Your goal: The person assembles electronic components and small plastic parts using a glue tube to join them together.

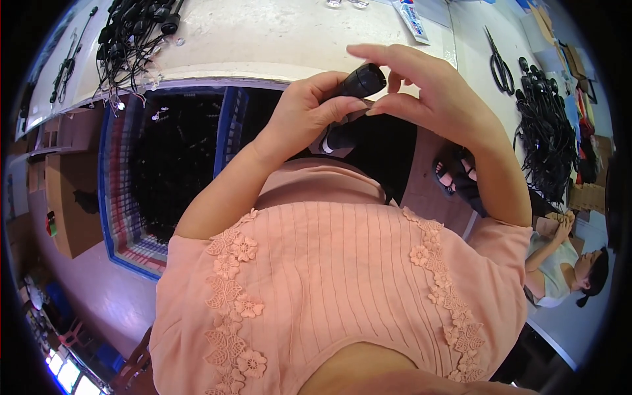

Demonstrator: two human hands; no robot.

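Observation:
Just in front of the table edge, my left hand (306,112) is wrapped round a black cylindrical plastic part (363,81) with a rounded end pointing right. My left thumb lies along its near side. Close by on the right is my right hand (434,92), its index finger stretched out above the part and its thumb tip close to my left thumb. A gap shows between that index finger and thumb. Whether a small piece sits by the thumb tips is too unclear to tell.
Black parts with thin wires (135,39) lie at the table's far left. More black cabled parts (543,131), black scissors (500,71) and a white-blue tube (411,21) are at right. A blue-rimmed bin (224,131) stands below the table. Another person (559,266) sits at right.

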